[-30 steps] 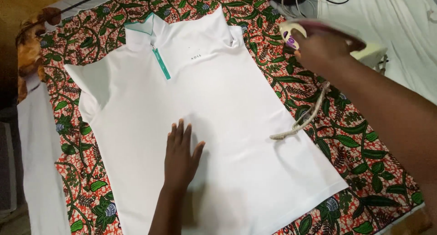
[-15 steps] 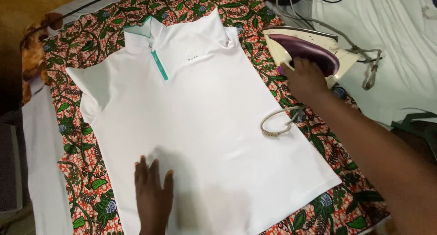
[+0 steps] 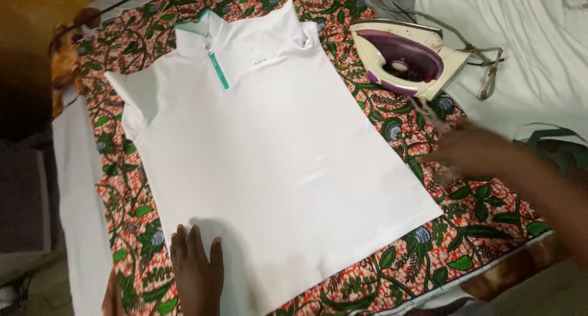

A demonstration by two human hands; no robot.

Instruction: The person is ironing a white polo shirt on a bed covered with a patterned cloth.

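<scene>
Soft, light and limp, the white shirt (image 3: pixel 269 150) lies flat left of the iron (image 3: pixel 404 62), best taken by its hem; left hand (image 3: pixel 196 270) rests open on it, right hand (image 3: pixel 474 150) blurred, grip unclear.

White shirt (image 3: pixel 269 144) spread flat, iron cord (image 3: pixel 438 123) off to its right

The shirt is plain white with a teal zip placket and teal-lined collar, lying front up and smoothed out, collar at the far end and hem at the near right. Its short sleeve fans out at the far left. The pale braided cord trails from the iron's near end just beyond the shirt's right edge, blurred and only partly visible.
</scene>
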